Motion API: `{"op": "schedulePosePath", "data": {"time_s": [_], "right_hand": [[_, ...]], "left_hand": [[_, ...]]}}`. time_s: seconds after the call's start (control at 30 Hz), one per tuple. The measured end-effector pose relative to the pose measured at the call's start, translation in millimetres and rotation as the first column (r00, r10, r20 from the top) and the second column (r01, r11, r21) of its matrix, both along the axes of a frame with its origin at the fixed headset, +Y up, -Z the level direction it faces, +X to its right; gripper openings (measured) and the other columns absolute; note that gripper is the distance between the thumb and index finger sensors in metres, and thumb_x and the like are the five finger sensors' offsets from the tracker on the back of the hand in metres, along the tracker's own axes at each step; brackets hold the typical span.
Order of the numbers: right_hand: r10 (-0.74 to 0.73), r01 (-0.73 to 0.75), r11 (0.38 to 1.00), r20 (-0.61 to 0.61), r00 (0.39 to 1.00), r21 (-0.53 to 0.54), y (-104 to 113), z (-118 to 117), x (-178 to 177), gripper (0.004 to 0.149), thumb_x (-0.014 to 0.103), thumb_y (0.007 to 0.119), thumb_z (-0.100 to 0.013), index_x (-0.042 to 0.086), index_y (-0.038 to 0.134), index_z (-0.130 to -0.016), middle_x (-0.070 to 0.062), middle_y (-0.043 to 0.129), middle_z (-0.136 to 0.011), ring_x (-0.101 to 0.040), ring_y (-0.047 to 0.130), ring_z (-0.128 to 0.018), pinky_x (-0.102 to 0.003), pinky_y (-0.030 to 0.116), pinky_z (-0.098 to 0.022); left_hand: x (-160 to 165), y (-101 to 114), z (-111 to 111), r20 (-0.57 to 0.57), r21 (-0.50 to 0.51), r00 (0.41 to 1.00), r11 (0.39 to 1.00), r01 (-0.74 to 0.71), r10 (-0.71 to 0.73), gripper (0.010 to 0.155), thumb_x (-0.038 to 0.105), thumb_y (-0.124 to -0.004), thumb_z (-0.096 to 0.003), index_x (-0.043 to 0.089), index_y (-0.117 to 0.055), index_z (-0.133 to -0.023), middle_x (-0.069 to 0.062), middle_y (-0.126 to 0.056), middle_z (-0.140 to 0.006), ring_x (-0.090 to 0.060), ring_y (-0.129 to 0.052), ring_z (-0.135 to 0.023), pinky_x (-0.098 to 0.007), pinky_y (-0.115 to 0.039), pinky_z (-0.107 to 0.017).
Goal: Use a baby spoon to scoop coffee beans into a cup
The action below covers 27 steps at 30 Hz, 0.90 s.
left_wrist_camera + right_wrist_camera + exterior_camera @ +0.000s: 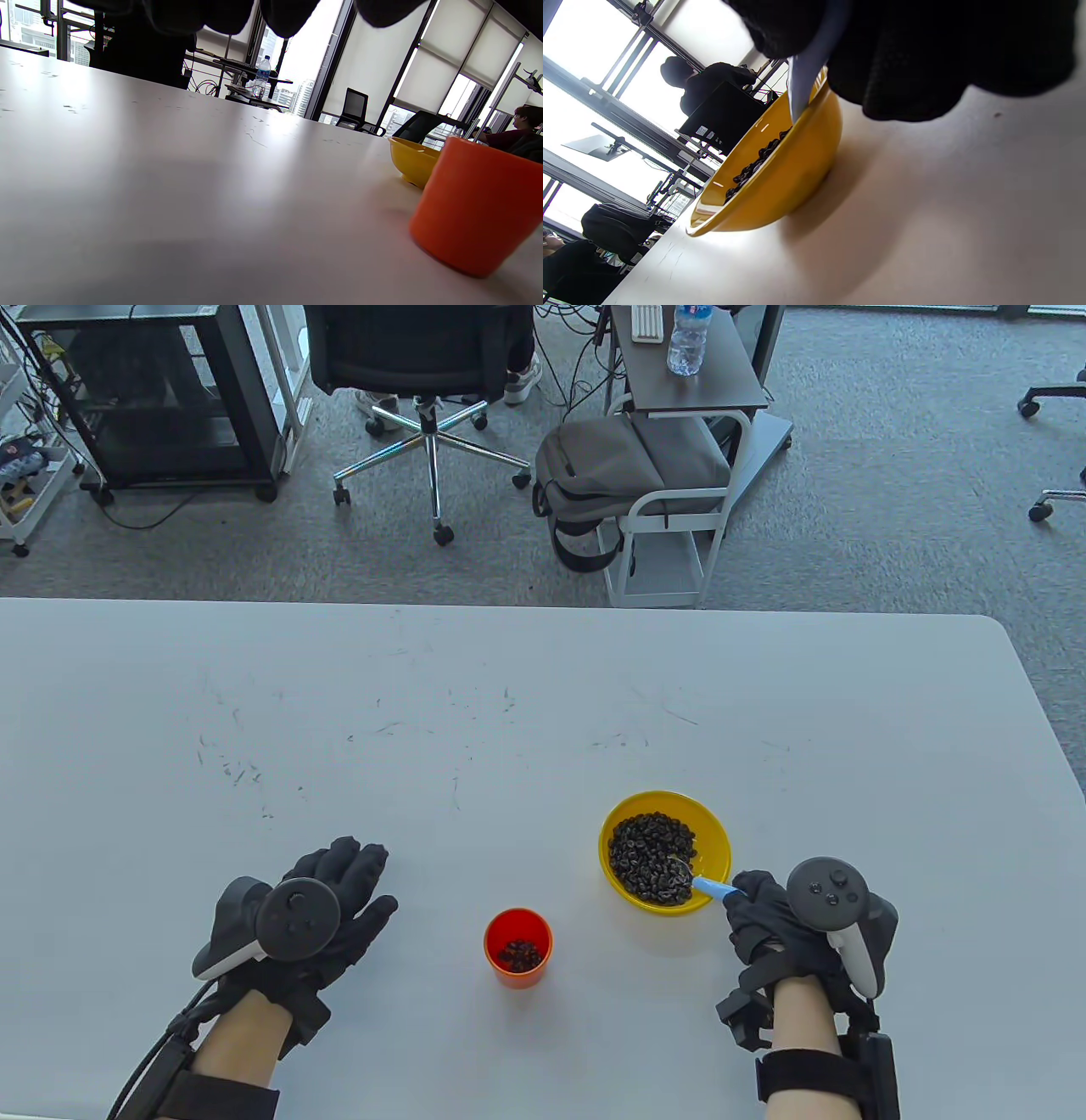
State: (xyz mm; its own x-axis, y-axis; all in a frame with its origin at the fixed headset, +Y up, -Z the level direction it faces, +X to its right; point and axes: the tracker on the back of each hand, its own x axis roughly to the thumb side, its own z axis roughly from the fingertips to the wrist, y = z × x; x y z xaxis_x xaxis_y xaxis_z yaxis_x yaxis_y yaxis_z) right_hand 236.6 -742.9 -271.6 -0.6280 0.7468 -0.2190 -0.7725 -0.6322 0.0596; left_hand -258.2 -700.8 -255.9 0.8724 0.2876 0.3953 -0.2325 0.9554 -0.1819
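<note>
Beans in cup (518, 948) visible overhead, hidden from left wrist.

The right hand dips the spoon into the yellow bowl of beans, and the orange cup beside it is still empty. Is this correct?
Not quite: the cup is not empty. The table view shows some beans at its bottom. The rest holds: the right hand dips the spoon into the yellow bowl.
</note>
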Motion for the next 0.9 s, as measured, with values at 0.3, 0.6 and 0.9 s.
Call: {"op": "schedulePosePath", "data": {"time_s": [0.3,0.6,0.9], "right_hand": [[-0.174,0.176,0.984,0.053,0.983,-0.039,-12.1,-0.2,3.9,0.051,0.020,0.068,-0.048,-0.010,0.069,-0.089,-0.023,0.089,-0.067,-0.037,0.096,-0.037,-0.043,0.087,-0.025],[-0.318,0.327,0.943,0.122,0.940,-0.057,-18.3,2.5,10.9,0.050,0.018,0.068,-0.047,-0.010,0.069,-0.089,-0.024,0.088,-0.068,-0.037,0.096,-0.037,-0.043,0.088,-0.025],[-0.439,0.444,0.896,0.138,0.888,-0.005,-16.0,3.8,15.3,0.050,0.018,0.067,-0.047,-0.010,0.068,-0.089,-0.023,0.088,-0.068,-0.037,0.096,-0.038,-0.043,0.088,-0.025]], "left_hand": [[-0.6,0.2,-0.4,-0.004,-0.003,1.000,1.000,-0.003,0.003,0.066,0.048,-0.058,-0.0648,0.007,-0.049,-0.116,-0.031,-0.042,-0.114,-0.059,-0.050,-0.099,-0.074,-0.049,-0.063],[-1.1,0.1,-0.4,-0.005,-0.004,1.000,1.000,-0.004,0.004,0.066,0.048,-0.058,-0.0647,0.007,-0.049,-0.116,-0.031,-0.042,-0.114,-0.059,-0.050,-0.099,-0.074,-0.049,-0.063],[-1.3,0.1,-0.3,-0.005,-0.002,1.000,1.000,-0.005,0.005,0.066,0.048,-0.058,-0.0647,0.007,-0.049,-0.116,-0.031,-0.042,-0.114,-0.059,-0.050,-0.099,-0.074,-0.049,-0.063]]}}
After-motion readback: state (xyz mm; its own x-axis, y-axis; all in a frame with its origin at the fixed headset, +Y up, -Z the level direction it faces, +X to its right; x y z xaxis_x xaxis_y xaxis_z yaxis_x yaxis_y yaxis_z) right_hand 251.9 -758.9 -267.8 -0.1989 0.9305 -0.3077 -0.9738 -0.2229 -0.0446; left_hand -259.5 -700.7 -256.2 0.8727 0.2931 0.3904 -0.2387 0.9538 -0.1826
